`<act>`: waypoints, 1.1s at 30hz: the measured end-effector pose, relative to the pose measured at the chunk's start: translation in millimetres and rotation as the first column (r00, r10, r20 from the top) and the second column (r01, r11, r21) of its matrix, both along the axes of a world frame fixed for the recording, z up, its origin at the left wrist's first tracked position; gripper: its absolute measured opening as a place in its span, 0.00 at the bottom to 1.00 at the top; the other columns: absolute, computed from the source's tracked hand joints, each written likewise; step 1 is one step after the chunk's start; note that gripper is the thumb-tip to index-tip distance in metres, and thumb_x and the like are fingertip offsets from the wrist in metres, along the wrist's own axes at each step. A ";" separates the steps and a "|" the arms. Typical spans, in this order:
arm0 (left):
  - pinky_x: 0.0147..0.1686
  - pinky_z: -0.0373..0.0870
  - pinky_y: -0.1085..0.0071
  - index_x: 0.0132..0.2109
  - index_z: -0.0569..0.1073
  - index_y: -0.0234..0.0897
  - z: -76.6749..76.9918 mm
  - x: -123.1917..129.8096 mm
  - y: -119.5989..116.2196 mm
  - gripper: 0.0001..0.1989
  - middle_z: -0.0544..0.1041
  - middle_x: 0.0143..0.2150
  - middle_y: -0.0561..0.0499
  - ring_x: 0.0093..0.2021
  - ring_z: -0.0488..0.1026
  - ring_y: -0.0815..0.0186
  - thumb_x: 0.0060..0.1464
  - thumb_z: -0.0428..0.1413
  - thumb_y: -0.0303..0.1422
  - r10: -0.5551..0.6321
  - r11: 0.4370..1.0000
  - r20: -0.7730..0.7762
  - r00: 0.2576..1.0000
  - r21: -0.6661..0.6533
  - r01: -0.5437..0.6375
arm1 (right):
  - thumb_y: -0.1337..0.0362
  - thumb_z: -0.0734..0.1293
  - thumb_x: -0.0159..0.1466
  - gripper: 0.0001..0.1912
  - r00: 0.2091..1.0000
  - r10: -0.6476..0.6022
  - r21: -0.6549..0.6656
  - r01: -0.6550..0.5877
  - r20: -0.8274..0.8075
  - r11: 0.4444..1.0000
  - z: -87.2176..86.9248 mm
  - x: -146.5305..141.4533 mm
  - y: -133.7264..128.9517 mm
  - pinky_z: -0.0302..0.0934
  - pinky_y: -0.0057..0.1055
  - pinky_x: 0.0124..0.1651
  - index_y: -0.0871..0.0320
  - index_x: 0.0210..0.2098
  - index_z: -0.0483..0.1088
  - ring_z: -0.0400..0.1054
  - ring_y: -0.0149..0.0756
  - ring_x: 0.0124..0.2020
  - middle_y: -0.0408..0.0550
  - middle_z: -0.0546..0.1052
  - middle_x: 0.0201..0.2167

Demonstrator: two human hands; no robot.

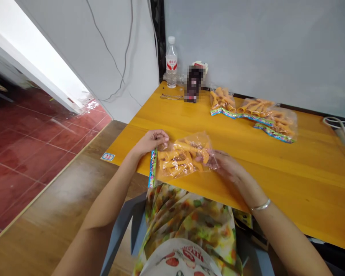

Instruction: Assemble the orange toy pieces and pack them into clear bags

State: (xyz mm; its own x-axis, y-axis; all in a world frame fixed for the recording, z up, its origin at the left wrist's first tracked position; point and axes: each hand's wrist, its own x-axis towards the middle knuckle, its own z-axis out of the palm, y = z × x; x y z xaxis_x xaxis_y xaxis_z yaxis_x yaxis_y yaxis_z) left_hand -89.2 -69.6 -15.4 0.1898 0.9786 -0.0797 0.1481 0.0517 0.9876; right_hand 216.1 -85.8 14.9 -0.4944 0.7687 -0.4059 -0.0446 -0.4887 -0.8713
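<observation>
A clear plastic bag (176, 159) of orange, horn-shaped plastic pieces lies at the front of the wooden table, its colourful printed header strip (152, 168) facing left. At its upper left corner is my left hand (152, 142), fingers curled and pinched on the plastic. My right hand (222, 164) grips the bag's right end; some of its fingers show through the clear film beside an orange piece, and the rest are partly blurred. What the orange pieces are exactly I cannot make out.
Several similar filled bags (253, 107) lie at the table's back edge. A water bottle (171, 63) and a pixelated dark object (193, 84) stand at the back left. A white cable (342, 128) lies far right. A number label (107, 156) marks the left corner.
</observation>
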 end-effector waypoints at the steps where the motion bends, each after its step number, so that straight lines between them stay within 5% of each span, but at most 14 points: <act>1: 0.31 0.64 0.76 0.36 0.72 0.33 -0.9 -0.6 -0.1 0.18 0.75 0.28 0.53 0.28 0.69 0.73 0.49 0.64 0.44 0.015 1.000 -0.003 1.000 0.022 -0.015 | 0.48 0.75 0.54 0.18 1.000 -0.002 -0.003 0.002 0.010 1.000 1.3 2.4 2.0 0.69 0.30 0.42 0.57 0.32 0.78 0.76 0.38 0.38 0.51 0.83 0.35; 6: 0.34 0.65 0.74 0.43 0.76 0.34 11.7 -8.6 11.9 0.19 0.77 0.36 0.50 0.32 0.70 0.71 0.56 0.59 0.46 -0.139 0.985 -0.181 0.974 0.075 0.155 | 0.55 0.73 0.56 0.11 0.994 -0.101 0.011 0.100 0.037 0.995 0.7 11.7 9.3 0.69 0.27 0.40 0.58 0.32 0.79 0.76 0.36 0.37 0.50 0.83 0.35; 10: 0.40 0.67 0.73 0.45 0.78 0.34 33.2 3.7 42.9 0.20 0.80 0.42 0.46 0.38 0.73 0.67 0.58 0.56 0.48 -0.382 0.916 -0.344 0.858 -0.020 0.400 | 0.55 0.74 0.57 0.12 0.982 -0.190 0.039 0.189 0.022 0.981 -1.8 12.8 14.0 0.70 0.30 0.42 0.58 0.33 0.79 0.76 0.37 0.36 0.50 0.83 0.34; 13: 0.37 0.67 0.73 0.45 0.79 0.35 38.7 31.9 68.9 0.20 0.80 0.43 0.47 0.36 0.73 0.68 0.56 0.57 0.48 -0.573 0.819 -0.245 0.782 -0.131 0.559 | 0.54 0.76 0.54 0.14 0.974 -0.226 0.072 0.225 0.016 0.972 -0.9 10.7 15.9 0.70 0.30 0.43 0.57 0.34 0.79 0.76 0.36 0.35 0.49 0.83 0.33; 17: 0.32 0.65 0.76 0.42 0.78 0.36 27.5 67.0 92.3 0.15 0.77 0.35 0.51 0.32 0.70 0.71 0.53 0.61 0.42 -0.703 0.711 -0.155 0.694 -0.113 0.694 | 0.50 0.78 0.51 0.19 0.971 -0.235 0.131 0.228 0.035 0.965 0.5 12.2 13.5 0.70 0.28 0.41 0.58 0.34 0.79 0.75 0.35 0.34 0.49 0.82 0.34; 25: 0.38 0.71 0.75 0.52 0.76 0.39 24.6 61.2 96.5 0.25 0.80 0.44 0.50 0.40 0.75 0.67 0.46 0.67 0.40 -0.805 0.571 0.004 0.593 -0.265 0.777 | 0.52 0.78 0.53 0.19 0.959 -0.282 0.043 0.281 0.020 0.959 -1.3 18.6 0.5 0.72 0.28 0.43 0.57 0.39 0.79 0.76 0.35 0.36 0.49 0.82 0.37; 33: 0.33 0.73 0.72 0.36 0.78 0.34 21.0 45.0 94.9 0.17 0.79 0.31 0.51 0.31 0.76 0.68 0.42 0.70 0.39 -0.839 0.514 0.011 0.544 -0.312 0.799 | 0.54 0.79 0.50 0.18 0.952 -0.307 0.007 0.307 -0.021 0.952 -2.6 6.7 -2.0 0.73 0.29 0.44 0.56 0.35 0.77 0.78 0.36 0.36 0.47 0.82 0.34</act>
State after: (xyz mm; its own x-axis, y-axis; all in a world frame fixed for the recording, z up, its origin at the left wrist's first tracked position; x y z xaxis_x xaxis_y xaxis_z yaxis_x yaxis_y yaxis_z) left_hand -44.3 25.3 5.6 0.8648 0.3294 -0.3791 0.3748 0.0791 0.9237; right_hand 222.9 -87.9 12.3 -0.2418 0.8886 -0.3898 -0.2082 -0.4399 -0.8736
